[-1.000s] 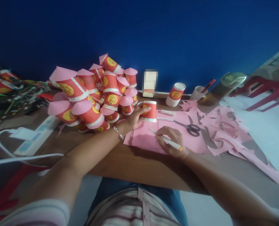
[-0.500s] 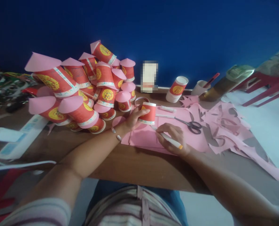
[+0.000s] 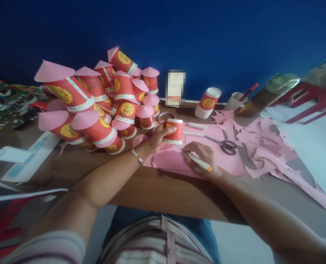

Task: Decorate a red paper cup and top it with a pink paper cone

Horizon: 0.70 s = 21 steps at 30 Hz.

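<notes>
My left hand (image 3: 160, 136) is closed around a red paper cup (image 3: 175, 132) with a white rim and a yellow emblem, held over pink paper. In my right hand (image 3: 200, 157) is a white marker (image 3: 198, 161) with an orange end, its other end toward the cup and hidden by my fingers. The right hand sits low over the pink paper sheets (image 3: 165, 159), just apart from the cup. Beyond it on the paper lie black-handled scissors (image 3: 227, 146) and a short white tube (image 3: 197, 126).
Many red cups with pink cone tops (image 3: 93, 128) are piled at left. Pink paper scraps (image 3: 267, 146) spread at right. Behind stand a stacked red cup (image 3: 209, 101), a white cup (image 3: 234, 101) with a red pen, and a bottle (image 3: 267, 95). A white power strip (image 3: 31, 157) lies left.
The view has shifted slightly, so things appear a little farther right. Both hands keep their holds on the cup and the marker, with barely any movement.
</notes>
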{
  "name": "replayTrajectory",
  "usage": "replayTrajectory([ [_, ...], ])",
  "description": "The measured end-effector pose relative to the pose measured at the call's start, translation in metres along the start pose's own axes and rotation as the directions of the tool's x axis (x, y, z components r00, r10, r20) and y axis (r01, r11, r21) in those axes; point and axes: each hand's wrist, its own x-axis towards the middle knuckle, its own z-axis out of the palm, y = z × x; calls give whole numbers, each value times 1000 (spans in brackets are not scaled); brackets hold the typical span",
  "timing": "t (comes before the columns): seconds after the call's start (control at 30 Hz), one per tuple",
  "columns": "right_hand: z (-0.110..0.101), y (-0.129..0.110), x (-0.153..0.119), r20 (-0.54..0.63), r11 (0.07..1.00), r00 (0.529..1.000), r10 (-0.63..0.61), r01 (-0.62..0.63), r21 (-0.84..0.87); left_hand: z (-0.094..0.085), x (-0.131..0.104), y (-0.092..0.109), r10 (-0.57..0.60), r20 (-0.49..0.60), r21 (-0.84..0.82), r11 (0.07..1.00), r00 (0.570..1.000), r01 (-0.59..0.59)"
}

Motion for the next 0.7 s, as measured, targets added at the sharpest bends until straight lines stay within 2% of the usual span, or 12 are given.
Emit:
replayTrajectory([
  [0.27, 3, 1, -2, 15, 1000, 1000, 10, -9, -12, 3, -3, 3, -32, 17, 15, 999, 999, 32],
  [0.57, 4, 3, -3, 28, 1000, 999, 16, -16, -24, -2, -3, -2, -25, 52, 68, 997, 998, 21],
  [0.7, 5, 4, -3, 28, 1000, 999, 17, -16, -24, 0, -4, 1, -25, 28, 69, 997, 999, 23],
])
